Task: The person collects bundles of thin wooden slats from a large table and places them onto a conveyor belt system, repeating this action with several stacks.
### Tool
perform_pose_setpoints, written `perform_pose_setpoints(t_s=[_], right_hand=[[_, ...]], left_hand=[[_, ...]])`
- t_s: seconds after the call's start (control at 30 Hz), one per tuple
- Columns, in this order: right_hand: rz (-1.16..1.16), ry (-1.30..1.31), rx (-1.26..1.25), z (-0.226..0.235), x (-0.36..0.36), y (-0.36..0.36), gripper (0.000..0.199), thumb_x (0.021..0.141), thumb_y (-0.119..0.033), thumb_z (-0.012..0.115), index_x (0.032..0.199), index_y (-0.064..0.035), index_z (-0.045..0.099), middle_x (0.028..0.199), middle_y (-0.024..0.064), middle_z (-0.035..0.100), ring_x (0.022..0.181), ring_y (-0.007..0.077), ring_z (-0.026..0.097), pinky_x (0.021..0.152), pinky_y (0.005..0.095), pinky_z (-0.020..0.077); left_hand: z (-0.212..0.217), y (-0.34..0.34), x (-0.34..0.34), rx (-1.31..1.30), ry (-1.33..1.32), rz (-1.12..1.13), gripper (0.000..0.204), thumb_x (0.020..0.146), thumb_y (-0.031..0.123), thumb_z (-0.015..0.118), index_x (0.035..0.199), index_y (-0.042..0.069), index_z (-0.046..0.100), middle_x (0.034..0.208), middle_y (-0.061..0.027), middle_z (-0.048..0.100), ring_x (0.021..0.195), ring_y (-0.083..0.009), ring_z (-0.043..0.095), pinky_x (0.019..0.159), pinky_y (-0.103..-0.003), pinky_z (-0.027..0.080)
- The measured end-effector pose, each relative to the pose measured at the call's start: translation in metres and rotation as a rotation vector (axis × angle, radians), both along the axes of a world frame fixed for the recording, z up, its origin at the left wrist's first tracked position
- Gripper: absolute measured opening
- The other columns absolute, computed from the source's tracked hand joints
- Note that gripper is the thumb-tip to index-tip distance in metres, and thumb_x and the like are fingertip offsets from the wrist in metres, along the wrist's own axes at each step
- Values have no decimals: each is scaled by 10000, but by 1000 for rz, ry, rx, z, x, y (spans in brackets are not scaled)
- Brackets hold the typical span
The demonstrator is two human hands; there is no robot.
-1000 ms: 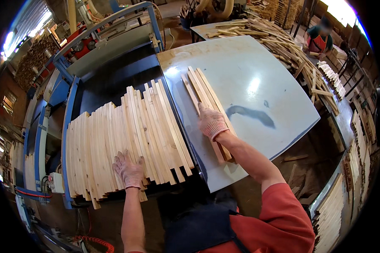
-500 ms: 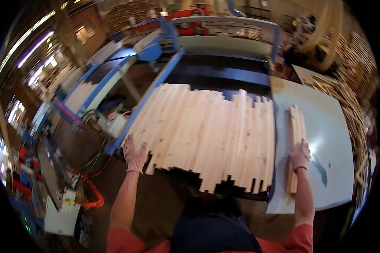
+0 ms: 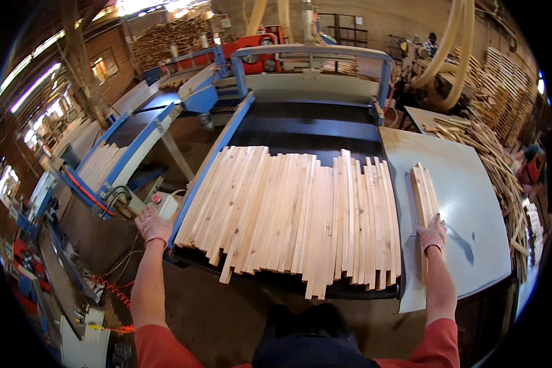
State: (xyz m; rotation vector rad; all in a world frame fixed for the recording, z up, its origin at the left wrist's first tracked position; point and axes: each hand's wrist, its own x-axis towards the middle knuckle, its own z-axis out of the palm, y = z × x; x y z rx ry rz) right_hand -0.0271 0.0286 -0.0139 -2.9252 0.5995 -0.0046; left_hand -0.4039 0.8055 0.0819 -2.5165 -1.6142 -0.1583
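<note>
My left hand (image 3: 153, 226), in a pale pinkish work glove, is open at the left edge of the conveyor, just below a small control box (image 3: 167, 207) with a red button. Whether its fingertips touch the box I cannot tell. My right hand (image 3: 433, 234), gloved the same way, is closed over a small bundle of wooden strips (image 3: 424, 190) on the grey side table (image 3: 472, 202). Between my arms, many pale wooden strips (image 3: 288, 214) lie side by side on the dark conveyor belt (image 3: 306, 116), their ends uneven.
A blue frame (image 3: 313, 49) spans the belt's far end. To the left stands a second conveyor (image 3: 135, 141) with more strips. Loose offcuts (image 3: 478, 144) are heaped beyond the side table. An orange coiled hose (image 3: 110, 289) hangs at lower left.
My left hand has moved left, off the edge of the wooden strips toward the control box. My right hand stays on its bundle. The whole view has shifted a little.
</note>
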Motion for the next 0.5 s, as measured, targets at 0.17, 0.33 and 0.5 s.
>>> perform_pose_setpoints(t_s=[0.17, 0.33, 0.5], right_hand=[[62, -78, -75, -1, -13, 3, 1017, 822, -536, 737, 1661, -91, 371, 1542, 192, 528, 1456, 360, 493, 1203, 456, 416], [-3, -39, -6, 8, -15, 4, 918, 815, -464, 806, 1598, -169, 429, 1481, 168, 538, 1387, 359, 549, 1121, 493, 474], [-21, -2, 7, 21, -13, 7, 928, 820, -466, 813, 1608, -170, 421, 1471, 158, 544, 1374, 352, 560, 1102, 497, 487]], left_hand=[[4, 10, -13, -73, -92, -122, 906, 807, 339, 749, 1614, 77, 431, 1577, -230, 521, 1490, -376, 464, 1264, -469, 317], [-18, -28, -18, -54, -520, -255, 726, 944, 223, 700, 1571, -40, 446, 1622, -251, 476, 1494, -398, 461, 1249, -458, 355], [-71, -134, -69, -758, -1005, -589, 294, 1078, 206, 563, 1132, -27, 735, 1125, -140, 738, 1032, -222, 695, 911, -347, 555]])
